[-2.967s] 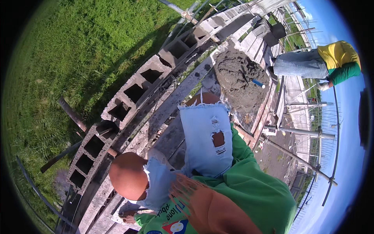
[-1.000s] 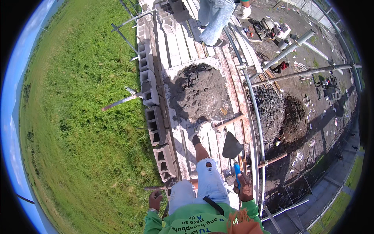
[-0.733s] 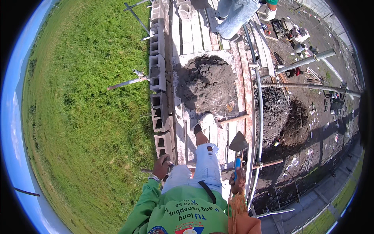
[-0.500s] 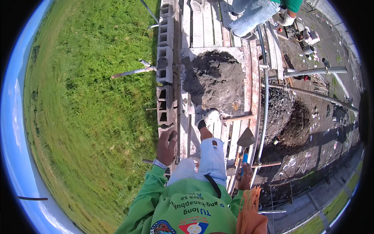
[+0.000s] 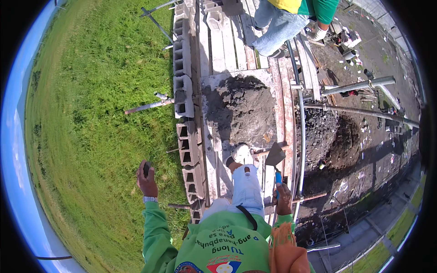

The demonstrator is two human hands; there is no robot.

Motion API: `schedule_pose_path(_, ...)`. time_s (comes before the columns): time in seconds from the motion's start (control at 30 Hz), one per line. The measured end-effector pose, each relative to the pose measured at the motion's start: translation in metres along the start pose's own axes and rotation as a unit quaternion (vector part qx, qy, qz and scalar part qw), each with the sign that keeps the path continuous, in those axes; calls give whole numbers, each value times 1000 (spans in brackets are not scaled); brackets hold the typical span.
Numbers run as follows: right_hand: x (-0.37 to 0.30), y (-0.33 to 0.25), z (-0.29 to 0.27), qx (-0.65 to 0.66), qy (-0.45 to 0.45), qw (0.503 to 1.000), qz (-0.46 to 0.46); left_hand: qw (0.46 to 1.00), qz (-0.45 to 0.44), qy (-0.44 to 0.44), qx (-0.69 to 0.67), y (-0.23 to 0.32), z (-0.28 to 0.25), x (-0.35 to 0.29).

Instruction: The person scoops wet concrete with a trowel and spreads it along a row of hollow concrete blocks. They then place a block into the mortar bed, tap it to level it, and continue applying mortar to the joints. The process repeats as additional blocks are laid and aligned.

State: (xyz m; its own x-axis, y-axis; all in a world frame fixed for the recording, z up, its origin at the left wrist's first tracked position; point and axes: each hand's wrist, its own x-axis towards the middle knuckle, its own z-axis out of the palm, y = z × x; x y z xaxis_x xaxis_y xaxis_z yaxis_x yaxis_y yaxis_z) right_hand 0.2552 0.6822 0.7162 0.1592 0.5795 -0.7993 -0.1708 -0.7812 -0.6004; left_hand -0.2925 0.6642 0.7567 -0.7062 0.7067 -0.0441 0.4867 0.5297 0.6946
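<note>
My left hand (image 5: 147, 181) is stretched out over the grass, left of the block wall, its fingers closed around a small dark lump (image 5: 146, 169). What the lump is made of I cannot tell. A trowel (image 5: 275, 155) with a grey blade and blue handle is gripped in my right hand (image 5: 283, 199), above the right side of the plank platform. The blade points forward and looks bare. A row of hollow concrete blocks (image 5: 184, 96) runs along the platform's left edge. Ahead of my foot, a heap of grey mortar (image 5: 250, 109) lies on a flat board (image 5: 268, 76).
Another person in jeans (image 5: 280, 27) crouches on the planks at the far end, near a loose block (image 5: 214, 20). Scaffold pipes (image 5: 301, 136) line the right side, above lower ground with a gravel pile (image 5: 321, 132). Beyond the wall on the left, grass drops away below.
My left hand has swung left from the block wall out over the grass, and a dark lump now shows in it. The trowel has shifted slightly left and up, and the view has turned.
</note>
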Motion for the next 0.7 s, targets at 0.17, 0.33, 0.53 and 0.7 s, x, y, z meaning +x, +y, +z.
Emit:
schedule_pose_path(0.17, 25, -36, -4, 25, 16, 1000, 4, 989, -80, 82, -88, -41, -38, 50)
schedule_pose_path(0.33, 51, -67, -23, 36, 13, 999, 17, 935, -220, 63, 273, -102, -69, 19)
schedule_pose_path(0.53, 64, -50, -52, 105, 45, 993, 8, 845, -195, -418, 270, -110, -15, -42)
schedule_pose_path(0.7, 58, -4, -75, 87, 67, 994, 21, 792, -424, -426, -103, -27, 64, -51)
